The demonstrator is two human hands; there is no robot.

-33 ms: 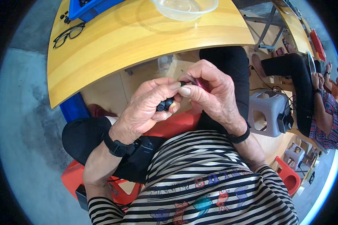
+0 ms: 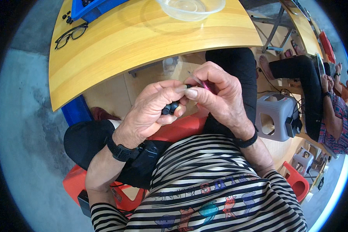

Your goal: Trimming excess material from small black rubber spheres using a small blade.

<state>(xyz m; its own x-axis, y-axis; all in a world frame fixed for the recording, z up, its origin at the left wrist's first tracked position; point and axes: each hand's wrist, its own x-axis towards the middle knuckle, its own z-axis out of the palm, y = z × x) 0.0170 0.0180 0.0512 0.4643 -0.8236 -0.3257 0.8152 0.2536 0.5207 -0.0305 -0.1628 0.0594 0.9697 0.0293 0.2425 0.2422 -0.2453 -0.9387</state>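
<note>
One small dark piece (image 2: 188, 86) sits at the meeting point of both hands, above the lap and short of the surface edge. Mostly covered by fingertips; its long axis cannot be read.

Left hand (image 2: 147, 103): thumb and forefinger closed in a pinch at the piece's left side. Lower fingers curl around black rounded pieces (image 2: 174, 105), kept in the palm just below the pinch.

Right hand (image 2: 224, 92): fingers closed on a slim pointed tool (image 2: 199, 81) with a pink part near the grip. Its thumb tip lies just beside the left thumb, at the piece's right side.

Key relation: the tool's axis slants from the right fingers up and left, its point free beyond the piece on the side away from the body. Piece lies left of the shaft, very near; contact cannot be told. Both hands about equally near.

Farther out: wooden surface (image 2: 154, 46) ahead, bearing a clear bowl (image 2: 190, 15), black-framed glasses (image 2: 70, 36), loose black bits (image 2: 69, 20) and a blue bin (image 2: 92, 14) at far left.
</note>
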